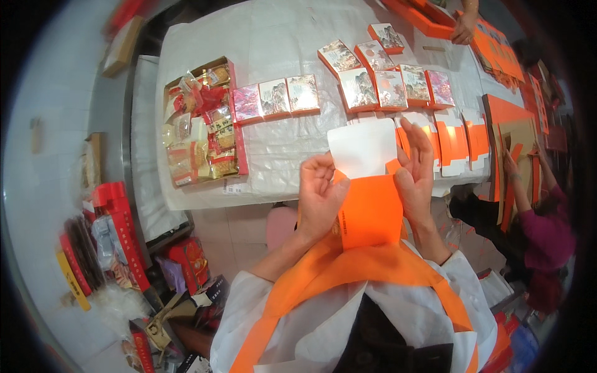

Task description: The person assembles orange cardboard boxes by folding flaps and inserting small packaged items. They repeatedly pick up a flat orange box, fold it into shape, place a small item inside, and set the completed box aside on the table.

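Between my two hands is a partly folded paper box (372,208), orange outside, with a white inner flap standing up at its far end. My left hand (320,193) has curled fingers and grips its left edge. On the opposite side, my right hand (415,174) holds the right edge with the thumb near the fold, fingers raised. Just beyond the hands lies a row of flat, unfolded orange-and-white boxes (454,142). Farther off stand several finished small boxes (357,87) with printed landscape tops, and a short row of similar boxes (274,98) sits to the left.
An open carton (240,149) of wrapped pastries is at the left of the plastic-covered table (273,171). At the far right, another person's hand (465,28) is beside an orange tray (426,18). A person in a purple top (550,230) handles cardboard at right. Red packages (121,230) crowd the lower left.
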Action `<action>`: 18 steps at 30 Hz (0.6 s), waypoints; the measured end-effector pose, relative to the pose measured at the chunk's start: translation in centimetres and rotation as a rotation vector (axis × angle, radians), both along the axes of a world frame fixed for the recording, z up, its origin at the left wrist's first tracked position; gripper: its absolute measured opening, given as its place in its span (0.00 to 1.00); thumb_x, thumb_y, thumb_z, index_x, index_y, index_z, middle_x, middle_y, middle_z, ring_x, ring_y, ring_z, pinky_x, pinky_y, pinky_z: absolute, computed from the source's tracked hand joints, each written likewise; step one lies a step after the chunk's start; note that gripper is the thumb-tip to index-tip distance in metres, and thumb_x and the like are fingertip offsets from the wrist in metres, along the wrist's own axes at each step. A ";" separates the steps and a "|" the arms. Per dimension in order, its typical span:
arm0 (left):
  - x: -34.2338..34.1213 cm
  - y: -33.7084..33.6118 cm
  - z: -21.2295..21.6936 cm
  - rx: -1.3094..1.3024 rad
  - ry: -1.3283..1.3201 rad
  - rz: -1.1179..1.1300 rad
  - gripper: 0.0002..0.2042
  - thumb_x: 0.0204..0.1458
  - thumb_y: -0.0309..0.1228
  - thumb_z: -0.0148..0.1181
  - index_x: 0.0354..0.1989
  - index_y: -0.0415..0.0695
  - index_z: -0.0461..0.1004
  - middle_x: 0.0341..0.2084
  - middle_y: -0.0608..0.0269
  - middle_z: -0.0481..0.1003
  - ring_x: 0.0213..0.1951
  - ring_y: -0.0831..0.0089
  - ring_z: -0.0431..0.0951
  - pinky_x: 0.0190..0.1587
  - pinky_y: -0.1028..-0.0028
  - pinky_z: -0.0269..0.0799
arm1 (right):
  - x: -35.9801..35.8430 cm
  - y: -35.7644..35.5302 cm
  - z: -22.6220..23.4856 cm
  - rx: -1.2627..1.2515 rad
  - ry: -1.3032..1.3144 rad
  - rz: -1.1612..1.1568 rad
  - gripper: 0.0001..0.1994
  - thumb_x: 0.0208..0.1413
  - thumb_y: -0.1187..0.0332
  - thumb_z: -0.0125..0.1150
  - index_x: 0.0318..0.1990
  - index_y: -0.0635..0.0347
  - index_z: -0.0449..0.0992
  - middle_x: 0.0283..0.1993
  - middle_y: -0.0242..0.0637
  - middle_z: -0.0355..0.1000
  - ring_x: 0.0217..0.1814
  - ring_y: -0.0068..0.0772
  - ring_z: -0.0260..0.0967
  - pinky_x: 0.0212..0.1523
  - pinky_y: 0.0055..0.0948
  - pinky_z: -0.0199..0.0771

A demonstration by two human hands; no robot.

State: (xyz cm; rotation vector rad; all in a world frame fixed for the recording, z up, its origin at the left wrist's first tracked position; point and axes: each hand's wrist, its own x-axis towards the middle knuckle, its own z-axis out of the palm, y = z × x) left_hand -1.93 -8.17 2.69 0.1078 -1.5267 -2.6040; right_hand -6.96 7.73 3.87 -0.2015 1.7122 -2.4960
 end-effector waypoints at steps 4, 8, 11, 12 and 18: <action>-0.3 0.4 1.5 0.121 -0.102 0.074 0.29 0.49 0.17 0.51 0.60 0.36 0.47 0.54 0.47 0.61 0.55 0.66 0.64 0.54 0.71 0.63 | -0.5 0.6 1.6 -0.015 -0.211 0.145 0.36 0.48 0.79 0.50 0.66 0.62 0.41 0.63 0.49 0.52 0.65 0.38 0.52 0.55 0.25 0.62; -0.6 -1.0 2.3 0.020 -0.205 -0.063 0.29 0.48 0.18 0.53 0.59 0.35 0.49 0.53 0.49 0.61 0.55 0.65 0.63 0.56 0.70 0.62 | -1.1 1.3 2.2 0.011 -0.262 0.243 0.34 0.50 0.76 0.54 0.64 0.64 0.47 0.62 0.47 0.54 0.64 0.33 0.53 0.54 0.24 0.62; -0.6 -1.2 2.4 -0.010 -0.179 -0.066 0.24 0.49 0.19 0.54 0.54 0.35 0.55 0.51 0.51 0.63 0.54 0.67 0.64 0.52 0.72 0.66 | -1.0 1.3 2.2 0.046 -0.263 0.240 0.29 0.49 0.76 0.54 0.61 0.65 0.55 0.59 0.42 0.58 0.60 0.28 0.57 0.51 0.21 0.63; -0.6 -1.2 2.4 -0.030 -0.171 -0.050 0.21 0.49 0.19 0.55 0.51 0.35 0.57 0.51 0.52 0.63 0.54 0.69 0.65 0.50 0.74 0.68 | -1.0 1.3 2.2 0.069 -0.273 0.225 0.27 0.49 0.77 0.52 0.59 0.65 0.58 0.56 0.40 0.60 0.57 0.25 0.59 0.49 0.18 0.63; -0.6 -1.5 2.4 -0.163 -0.148 -0.123 0.11 0.48 0.20 0.55 0.39 0.39 0.64 0.48 0.55 0.66 0.49 0.74 0.67 0.42 0.80 0.69 | -1.0 1.9 1.1 0.104 -0.147 0.292 0.13 0.49 0.78 0.53 0.44 0.62 0.68 0.50 0.37 0.64 0.55 0.27 0.60 0.54 0.26 0.60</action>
